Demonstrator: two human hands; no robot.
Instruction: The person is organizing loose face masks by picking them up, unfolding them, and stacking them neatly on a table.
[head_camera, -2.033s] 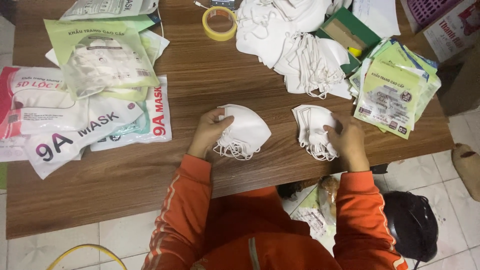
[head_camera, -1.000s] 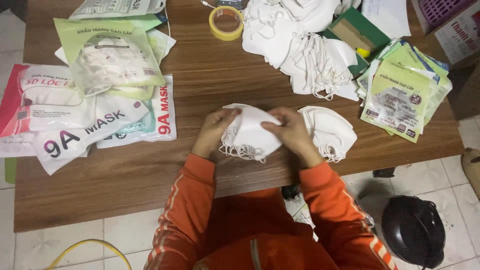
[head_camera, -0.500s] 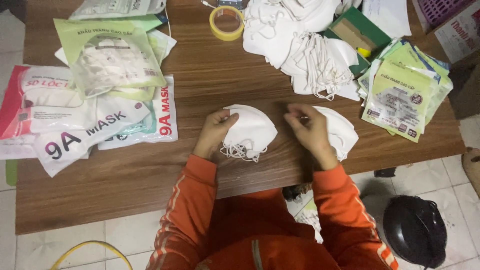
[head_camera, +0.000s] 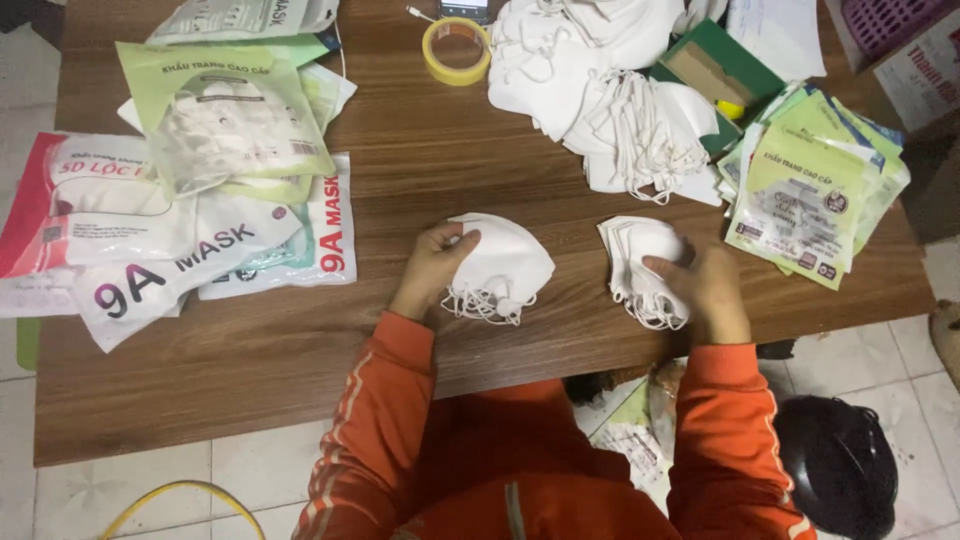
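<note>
Near the table (head_camera: 300, 380) edge, the left hand (head_camera: 432, 268) pinches one stack of white masks (head_camera: 502, 265) while the right hand (head_camera: 708, 290) lies flat on the second stack (head_camera: 640, 262), whose loose ear loops could snag and drag masks askew, short of the loose pile (head_camera: 600, 80) beyond.

From my remote view, the round yellow tape roll (head_camera: 457, 50) lies on the brown wooden table (head_camera: 250, 370); right of it, probably loose, the heap of white fabric masks (head_camera: 600, 70); left, the sealed plastic mask packets (head_camera: 200, 200).
</note>
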